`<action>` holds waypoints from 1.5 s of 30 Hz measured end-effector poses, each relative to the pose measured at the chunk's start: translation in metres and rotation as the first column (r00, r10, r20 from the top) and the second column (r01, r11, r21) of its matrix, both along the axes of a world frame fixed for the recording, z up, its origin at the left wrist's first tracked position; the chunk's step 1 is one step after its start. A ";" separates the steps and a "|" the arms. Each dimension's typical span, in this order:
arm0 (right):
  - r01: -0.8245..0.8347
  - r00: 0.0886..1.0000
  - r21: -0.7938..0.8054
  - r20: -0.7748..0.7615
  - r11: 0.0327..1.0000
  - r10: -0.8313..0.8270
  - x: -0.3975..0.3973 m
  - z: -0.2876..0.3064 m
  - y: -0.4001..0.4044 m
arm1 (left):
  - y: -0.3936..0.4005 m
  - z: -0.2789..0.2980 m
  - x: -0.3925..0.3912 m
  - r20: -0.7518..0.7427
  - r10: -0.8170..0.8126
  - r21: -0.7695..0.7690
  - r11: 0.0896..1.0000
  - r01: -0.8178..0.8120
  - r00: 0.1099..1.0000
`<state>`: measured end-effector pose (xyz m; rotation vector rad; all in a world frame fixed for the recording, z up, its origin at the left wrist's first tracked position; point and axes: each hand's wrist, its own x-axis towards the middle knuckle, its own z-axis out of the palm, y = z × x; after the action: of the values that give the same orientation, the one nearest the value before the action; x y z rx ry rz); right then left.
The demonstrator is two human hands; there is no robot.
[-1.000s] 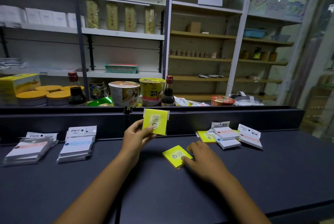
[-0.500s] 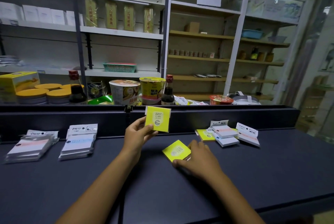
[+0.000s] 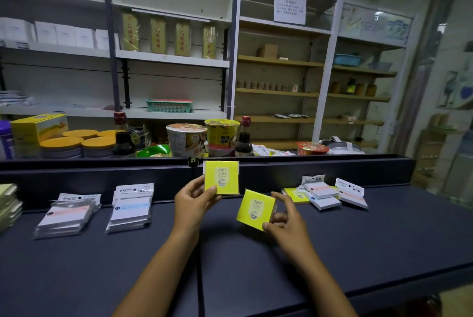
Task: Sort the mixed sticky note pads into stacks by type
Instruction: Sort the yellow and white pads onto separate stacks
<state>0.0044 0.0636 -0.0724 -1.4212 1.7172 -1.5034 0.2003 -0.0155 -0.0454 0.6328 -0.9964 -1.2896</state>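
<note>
My left hand (image 3: 194,200) holds a yellow sticky note pad (image 3: 222,178) upright above the dark counter (image 3: 256,265), thumb on its front. My right hand (image 3: 288,219) pinches a second yellow pad (image 3: 256,210), lifted off the counter and tilted, just right of the first. On the left lie two stacks of wrapped white pads, one with a pink band (image 3: 67,215) and one with a blue band (image 3: 131,208). To the right sits a mixed pile: a yellow pad (image 3: 294,195) under several white pads (image 3: 322,192), and one more white pad (image 3: 352,193) beside it.
A raised black ledge (image 3: 102,170) runs along the counter's back. Behind it stand noodle cups (image 3: 186,138), sauce bottles (image 3: 243,137), yellow-lidded tins (image 3: 61,146) and a yellow box. A pale green stack (image 3: 7,204) sits at the far left edge. Shelving fills the background.
My right hand has picked the second yellow pad up off the counter and tilted it toward me. My left hand keeps the first pad held up in about the same place.
</note>
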 end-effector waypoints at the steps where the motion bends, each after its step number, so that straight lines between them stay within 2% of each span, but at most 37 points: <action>1: 0.010 0.999 -0.031 0.032 0.999 -0.009 0.005 0.000 0.003 | 0.005 -0.001 0.008 -0.005 0.009 -0.011 1.000 -0.009 1.000; 6: 0.024 0.984 -0.146 0.180 0.989 0.003 0.045 0.009 0.025 | 0.031 -0.003 0.058 -0.001 0.081 -0.063 0.995 -0.081 0.997; 12: 0.018 0.965 -0.213 0.260 0.977 0.039 0.098 0.017 0.058 | 0.063 -0.004 0.121 0.037 0.139 -0.132 0.982 -0.133 0.990; 19: -0.006 0.971 -0.221 0.232 0.975 0.058 0.139 0.015 0.077 | 0.090 -0.005 0.170 0.056 0.156 -0.142 0.979 -0.146 0.986; 27: -0.179 0.964 -0.254 0.148 0.950 0.222 0.177 0.013 0.080 | 0.125 -0.006 0.219 0.092 0.274 -0.127 0.957 -0.262 0.957; 34: -0.323 0.913 -0.282 0.156 0.903 0.376 0.219 0.021 0.077 | 0.156 -0.006 0.261 0.139 0.427 -0.140 0.901 -0.410 0.893; 45: -0.463 0.840 -0.315 0.145 0.829 0.524 0.327 0.029 0.066 | 0.179 0.005 0.375 0.215 0.566 -0.224 0.821 -0.524 0.795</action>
<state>0.3312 0.1294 -0.0435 -1.5998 0.9257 -1.5533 0.5755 0.1636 -0.0408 0.9180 -1.0220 -0.6105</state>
